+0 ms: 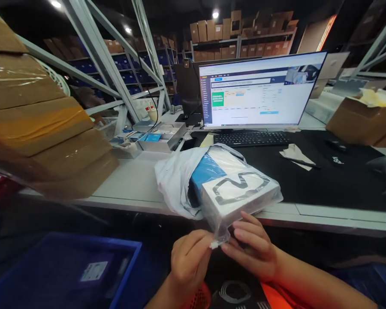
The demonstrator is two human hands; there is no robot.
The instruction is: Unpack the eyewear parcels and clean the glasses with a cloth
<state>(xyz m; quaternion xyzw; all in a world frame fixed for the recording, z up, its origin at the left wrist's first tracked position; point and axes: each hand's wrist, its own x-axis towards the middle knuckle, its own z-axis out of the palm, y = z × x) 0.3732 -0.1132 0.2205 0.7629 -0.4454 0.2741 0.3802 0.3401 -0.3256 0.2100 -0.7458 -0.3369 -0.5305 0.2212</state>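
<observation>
A white box [241, 191] with a dark ribbon-like loop printed on top sits inside a clear plastic zip bag [221, 231] at the desk's front edge. My left hand [191, 257] pinches the bag's gathered end by a small white zip slider [215, 244]. On the other side of that end, my right hand [254, 246] has its thumb and fingers around the plastic, some fingers resting against the bag. Behind and left of the box lies a crumpled white plastic bag [175, 180], with a blue box [207, 169] showing in its mouth.
A monitor [257, 94] and keyboard [251, 138] stand behind, with a mouse [336, 146] and crumpled paper [296, 155] on the black mat. Stacked cartons [45, 124] rise at left. A blue bin [64, 274] sits below. An open carton [363, 120] is at right.
</observation>
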